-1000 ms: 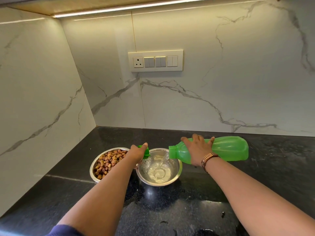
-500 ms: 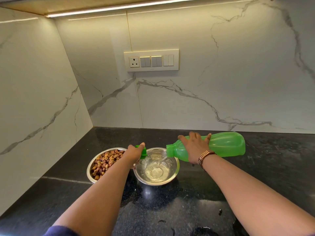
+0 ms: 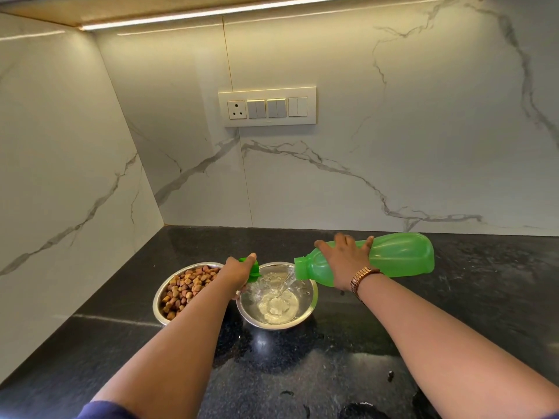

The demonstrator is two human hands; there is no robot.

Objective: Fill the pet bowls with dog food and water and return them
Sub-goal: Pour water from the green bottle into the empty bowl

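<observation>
Both hands are busy over the bowls. Right hand is wrapped around the green bottle, gripping its body near the shoulder and tipping it almost flat, so the open neck hangs just over the rim of the water bowl. A clear stream of water runs from the neck down into the bowl, where a shallow pool is gathering and rippling. Holding the neck that low and close looks like a way to keep splashes inside the steel. Left hand is closed on the green cap, keeping it out of the way right at the near-left rim of the water bowl; it may be steadying that bowl too, though I can't tell if it touches. Just beside it, to the left, the food bowl already sits heaped with brown kibble, so the food half looks done and the water half is under way, with the return still to come.

Underfoot for all this is a glossy black speckled bench, with a few wet spots near the front edge. Behind it rise white marble-look walls meeting in a corner, a switch panel with a socket, and a light strip glowing under the cabinet.
</observation>
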